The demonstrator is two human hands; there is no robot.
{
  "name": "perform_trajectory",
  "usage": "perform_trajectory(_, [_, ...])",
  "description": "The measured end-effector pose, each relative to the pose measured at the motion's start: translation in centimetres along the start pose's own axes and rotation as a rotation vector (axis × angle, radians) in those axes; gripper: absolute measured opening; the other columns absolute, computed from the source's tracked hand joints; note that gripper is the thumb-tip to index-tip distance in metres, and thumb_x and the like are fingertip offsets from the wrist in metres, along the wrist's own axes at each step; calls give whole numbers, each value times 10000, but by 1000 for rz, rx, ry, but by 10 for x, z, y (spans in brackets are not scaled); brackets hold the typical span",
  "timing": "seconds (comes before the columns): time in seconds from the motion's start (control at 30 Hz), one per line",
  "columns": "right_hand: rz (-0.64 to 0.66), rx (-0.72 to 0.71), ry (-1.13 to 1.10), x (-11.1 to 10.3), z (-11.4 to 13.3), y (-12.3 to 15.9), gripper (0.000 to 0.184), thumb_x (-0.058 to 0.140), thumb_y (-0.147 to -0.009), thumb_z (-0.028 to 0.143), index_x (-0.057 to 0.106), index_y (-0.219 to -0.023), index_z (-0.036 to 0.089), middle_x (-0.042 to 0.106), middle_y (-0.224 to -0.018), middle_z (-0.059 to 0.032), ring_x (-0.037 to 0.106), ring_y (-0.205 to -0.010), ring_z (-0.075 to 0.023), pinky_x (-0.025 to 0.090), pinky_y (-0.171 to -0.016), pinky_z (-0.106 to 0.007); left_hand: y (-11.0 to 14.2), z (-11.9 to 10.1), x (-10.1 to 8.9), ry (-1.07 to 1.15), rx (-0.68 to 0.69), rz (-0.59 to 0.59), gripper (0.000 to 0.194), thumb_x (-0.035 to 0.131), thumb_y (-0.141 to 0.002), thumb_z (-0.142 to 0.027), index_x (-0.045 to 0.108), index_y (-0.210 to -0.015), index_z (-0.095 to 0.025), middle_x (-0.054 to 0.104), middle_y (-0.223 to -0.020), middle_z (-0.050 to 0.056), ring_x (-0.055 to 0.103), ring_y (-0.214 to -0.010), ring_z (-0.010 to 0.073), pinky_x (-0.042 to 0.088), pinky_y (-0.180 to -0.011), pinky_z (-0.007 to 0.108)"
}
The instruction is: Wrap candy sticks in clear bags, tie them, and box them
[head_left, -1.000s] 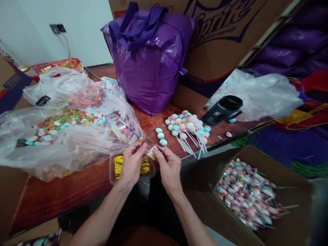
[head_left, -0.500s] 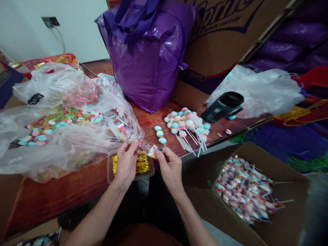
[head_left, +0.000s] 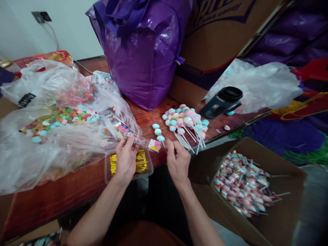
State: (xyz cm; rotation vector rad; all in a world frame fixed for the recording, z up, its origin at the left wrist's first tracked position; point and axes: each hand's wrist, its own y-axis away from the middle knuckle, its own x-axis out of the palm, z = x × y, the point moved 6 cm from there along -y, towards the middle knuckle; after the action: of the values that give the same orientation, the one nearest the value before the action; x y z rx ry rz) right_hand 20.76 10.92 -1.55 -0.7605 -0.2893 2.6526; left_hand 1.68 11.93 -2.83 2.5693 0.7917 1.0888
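My left hand (head_left: 127, 159) pinches a clear plastic wrapper (head_left: 154, 146) whose printed pink, yellow and white end sticks out to the right. Closed fingers of my right hand (head_left: 178, 161) are just beside the lower end of a single candy stick (head_left: 158, 131), threaded with blue and pale green pieces. Whether they touch its stick or pinch anything, I cannot tell. Under my left hand is a clear tub (head_left: 151, 169) of gold twist ties (head_left: 141, 161). A heap of pink and blue candy sticks (head_left: 185, 119) lies behind my right hand. Printed wrappers (head_left: 118, 124) rest beyond my left fingers.
Plastic bags (head_left: 77, 136) of loose candies spread over the left of the table. A purple bag (head_left: 143, 58) and a large carton (head_left: 205, 58) stand behind. A dark mug (head_left: 220, 106) leans at right. Below, an open box (head_left: 287, 212) holds wrapped candy sticks.
My right hand has left the wrapper's printed end and moved right, toward the single candy stick. My left hand keeps hold of the wrapper. The view has shifted slightly.
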Motion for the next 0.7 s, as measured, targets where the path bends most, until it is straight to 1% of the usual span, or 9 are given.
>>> perform_trajectory(0.03, [-13,-51,142,0,-3,-2,365,494,-988,419,536,-697,201,540,-687,2,451,-623,-139,340,-612,-272,-3,-1,0,12,9,-5,321,918,-584,-218,660,-766,-163,662,-722,-44,580,-604,52,442,-578,177])
perform_trajectory(0.1, [24,-125,385,8,-10,-3,250,526,-974,377,611,-823,196,629,-819,-49,531,-711,-172,357,-645,-284,-8,-2,1,36,1,-6,310,910,-610,-216,652,-773,-161,645,-698,-51,559,-581,48,448,-583,181])
perform_trajectory(0.17, [76,-140,510,17,-19,-3,199,527,-969,312,632,-851,191,655,-845,-74,564,-739,-191,367,-656,-292,-13,-1,1,51,-42,-14,279,889,-656,-209,640,-769,-157,632,-681,-52,543,-561,47,451,-575,182])
perform_trajectory(0.2, [82,-131,519,20,-22,-3,206,511,-970,281,633,-831,190,658,-824,-76,567,-727,-193,372,-657,-294,-15,-1,0,56,-67,-24,257,874,-684,-205,638,-771,-156,627,-674,-50,538,-554,48,448,-565,181])
perform_trajectory(0.3, [-1,-87,330,15,-26,-1,244,477,-972,264,636,-805,186,671,-795,-68,584,-712,-190,412,-680,-299,-19,-2,-2,66,-114,-60,172,809,-782,-203,643,-790,-157,615,-655,-42,540,-546,55,445,-547,182])
perform_trajectory(0.4, [-95,-25,8,-5,-23,4,230,527,-957,325,653,-827,184,678,-777,-36,605,-712,-178,464,-705,-292,-22,-6,-3,74,-107,-85,118,765,-833,-200,654,-815,-162,639,-685,-28,573,-583,65,473,-584,192])
perform_trajectory(0.47, [-100,19,-133,-18,-19,10,213,583,-938,351,667,-835,184,674,-758,-13,606,-692,-167,481,-684,-282,-24,-8,-4,71,-83,-89,116,769,-830,-207,660,-833,-167,658,-715,-19,596,-615,72,493,-619,201])
perform_trajectory(0.57, [-75,-6,-195,-34,-8,21,167,632,-921,323,680,-831,190,668,-748,1,610,-680,-158,489,-668,-275,-26,-10,-4,62,-46,-91,144,791,-809,-227,663,-847,-173,671,-744,-14,611,-643,77,510,-656,212])
perform_trajectory(0.7, [-54,-159,-125,-44,3,28,111,631,-932,230,676,-834,202,660,-741,7,614,-673,-143,484,-660,-268,-26,-10,-3,45,1,-57,206,834,-757,-247,656,-832,-176,683,-767,-19,627,-674,79,507,-679,218])
